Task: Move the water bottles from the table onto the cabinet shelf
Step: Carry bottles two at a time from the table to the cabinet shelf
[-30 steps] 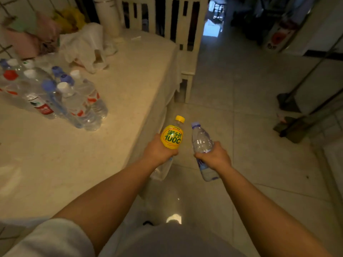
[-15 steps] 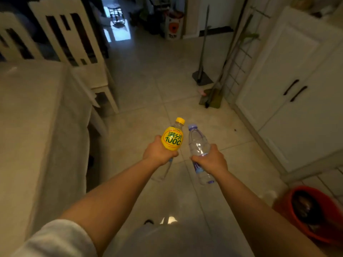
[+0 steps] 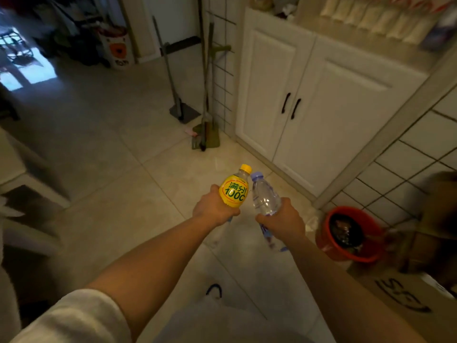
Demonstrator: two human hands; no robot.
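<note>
Head view, vs 0.5 s ago: table and chairs gone out the left edge; white cabinet (image 3: 319,107) now fills upper right, w/ its doors closed and two black handles (image 3: 291,106) mid-frame; red bucket (image 3: 351,233) moved further into frame at right.
Left hand (image 3: 215,206): centre frame, fingers wrapped round the yellow-label bottle (image 3: 233,191), yellow cap up, tilted a bit right.
Right hand (image 3: 280,222): just right of it, gripping the clear bottle (image 3: 264,196) w/ pale blue cap; caps nearly touching.
Bottles: both held over the tiled floor (image 3: 103,154), near the cabinet, not on a shelf yet.
Bucket: dark stuff inside, can't tell what.
Cabinet top: row of pale packets (image 3: 371,18), upper right, blurry.
Corner: broom and dustpan (image 3: 184,112) lean left of the cabinet.
Lower right: cardboard box (image 3: 405,290) w/ black lettering.
</note>
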